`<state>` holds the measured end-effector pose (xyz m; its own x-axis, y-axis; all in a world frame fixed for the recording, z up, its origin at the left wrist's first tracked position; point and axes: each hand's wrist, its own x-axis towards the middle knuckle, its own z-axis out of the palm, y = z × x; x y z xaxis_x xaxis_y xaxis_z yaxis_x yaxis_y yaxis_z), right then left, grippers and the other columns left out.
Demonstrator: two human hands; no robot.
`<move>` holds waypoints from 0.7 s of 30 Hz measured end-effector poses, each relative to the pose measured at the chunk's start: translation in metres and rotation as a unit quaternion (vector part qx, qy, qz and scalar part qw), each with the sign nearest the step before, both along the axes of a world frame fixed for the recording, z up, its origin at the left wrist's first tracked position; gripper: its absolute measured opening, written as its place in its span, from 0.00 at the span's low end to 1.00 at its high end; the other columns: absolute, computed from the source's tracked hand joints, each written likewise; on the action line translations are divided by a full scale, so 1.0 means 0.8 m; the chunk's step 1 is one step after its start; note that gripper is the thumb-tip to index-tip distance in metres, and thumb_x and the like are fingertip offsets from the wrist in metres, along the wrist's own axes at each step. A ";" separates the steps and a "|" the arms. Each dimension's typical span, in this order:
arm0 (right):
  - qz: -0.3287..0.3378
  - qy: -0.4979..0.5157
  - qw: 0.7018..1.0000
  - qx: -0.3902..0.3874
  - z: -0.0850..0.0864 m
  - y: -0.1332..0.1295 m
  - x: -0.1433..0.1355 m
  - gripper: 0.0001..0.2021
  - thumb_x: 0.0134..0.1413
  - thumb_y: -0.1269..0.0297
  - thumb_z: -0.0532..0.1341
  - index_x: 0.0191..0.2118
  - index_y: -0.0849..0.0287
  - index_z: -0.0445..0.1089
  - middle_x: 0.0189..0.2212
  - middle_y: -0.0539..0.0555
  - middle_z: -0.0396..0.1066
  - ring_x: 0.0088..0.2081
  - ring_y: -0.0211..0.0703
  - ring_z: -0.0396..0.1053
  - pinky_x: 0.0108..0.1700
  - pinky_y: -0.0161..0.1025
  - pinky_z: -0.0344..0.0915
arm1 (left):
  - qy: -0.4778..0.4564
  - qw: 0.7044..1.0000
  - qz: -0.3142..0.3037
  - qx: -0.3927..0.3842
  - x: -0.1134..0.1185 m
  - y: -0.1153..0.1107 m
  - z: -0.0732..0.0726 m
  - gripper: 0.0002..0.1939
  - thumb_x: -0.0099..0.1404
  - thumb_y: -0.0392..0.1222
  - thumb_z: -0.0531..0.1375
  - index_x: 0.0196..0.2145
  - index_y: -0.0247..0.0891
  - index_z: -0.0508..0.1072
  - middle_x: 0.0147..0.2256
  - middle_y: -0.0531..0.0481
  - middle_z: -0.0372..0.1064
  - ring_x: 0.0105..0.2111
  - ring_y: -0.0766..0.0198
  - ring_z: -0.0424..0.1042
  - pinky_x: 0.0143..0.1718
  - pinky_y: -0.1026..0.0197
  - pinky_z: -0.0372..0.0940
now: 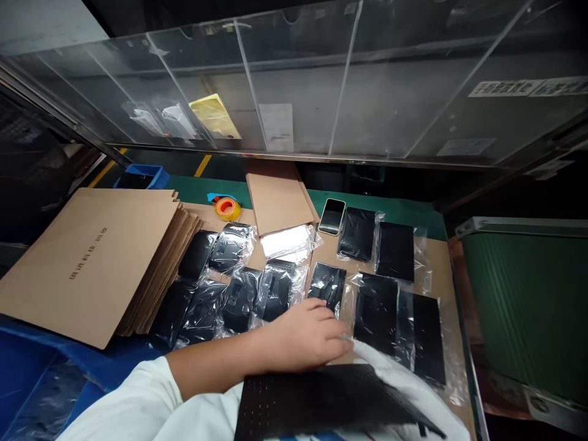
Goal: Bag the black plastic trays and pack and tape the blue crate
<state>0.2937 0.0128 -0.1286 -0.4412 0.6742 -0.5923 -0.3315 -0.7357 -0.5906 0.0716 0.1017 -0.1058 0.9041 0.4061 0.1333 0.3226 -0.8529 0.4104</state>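
Observation:
My left hand (pixel 315 335) reaches across from the lower left, its fingers curled and pointing right. What they hold, if anything, is hidden. Just beyond the fingertips lies a black plastic part in a clear bag (pixel 327 283). Below the hand, close to the camera, is a black panel with rows of small holes (pixel 312 401), tilted and partly cut off. White material (pixel 404 383), sleeve or wrapping I cannot tell, runs along the panel's right side. My right hand does not show. More bagged black parts (pixel 239 297) lie in rows to the left, and flat bagged black panels (pixel 376 309) to the right.
Stacked cardboard sheets (pixel 87 257) stand at the left above a blue bin (pixel 41 367). Yellow tape (pixel 228 209), a cardboard piece (pixel 280 196) and a phone (pixel 331 217) lie at the back. A clear pocketed screen (pixel 307 79) hangs above; a green surface (pixel 528 306) stands right.

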 end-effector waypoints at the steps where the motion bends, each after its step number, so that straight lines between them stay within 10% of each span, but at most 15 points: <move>1: 0.003 0.013 1.000 -0.015 0.003 0.005 -0.001 0.21 0.46 0.56 0.65 0.50 0.50 0.73 0.47 0.58 0.74 0.51 0.60 0.69 0.53 0.55 0.63 | 0.003 1.000 0.026 -0.010 -0.002 0.011 -0.014 0.12 0.67 0.40 0.55 0.47 0.46 0.73 0.46 0.49 0.73 0.42 0.64 0.71 0.50 0.59 0.61; 5: -0.081 0.036 0.993 -0.073 -0.003 0.019 0.010 0.26 0.46 0.62 0.65 0.55 0.52 0.68 0.56 0.57 0.66 0.57 0.57 0.63 0.60 0.54 0.57 | 0.094 0.957 0.271 -0.033 -0.038 0.082 -0.098 0.12 0.67 0.41 0.53 0.42 0.42 0.75 0.38 0.49 0.74 0.39 0.62 0.72 0.42 0.62 0.65; 10: -0.261 -0.101 0.958 -0.071 -0.031 0.020 0.058 0.30 0.45 0.62 0.67 0.57 0.48 0.65 0.60 0.55 0.62 0.60 0.57 0.59 0.55 0.50 0.65 | 0.171 0.906 0.386 -0.019 -0.110 0.155 -0.183 0.08 0.61 0.38 0.59 0.36 0.32 0.76 0.37 0.37 0.72 0.39 0.49 0.72 0.43 0.50 0.64; 21: -0.264 -0.226 0.937 0.041 -0.046 0.018 0.086 0.29 0.45 0.63 0.66 0.56 0.48 0.67 0.55 0.50 0.68 0.59 0.54 0.60 0.57 0.46 0.66 | 0.160 0.913 0.375 -0.013 -0.122 0.173 -0.222 0.39 0.56 0.49 0.64 0.61 0.37 0.57 0.61 0.37 0.55 0.60 0.47 0.55 0.62 0.45 0.46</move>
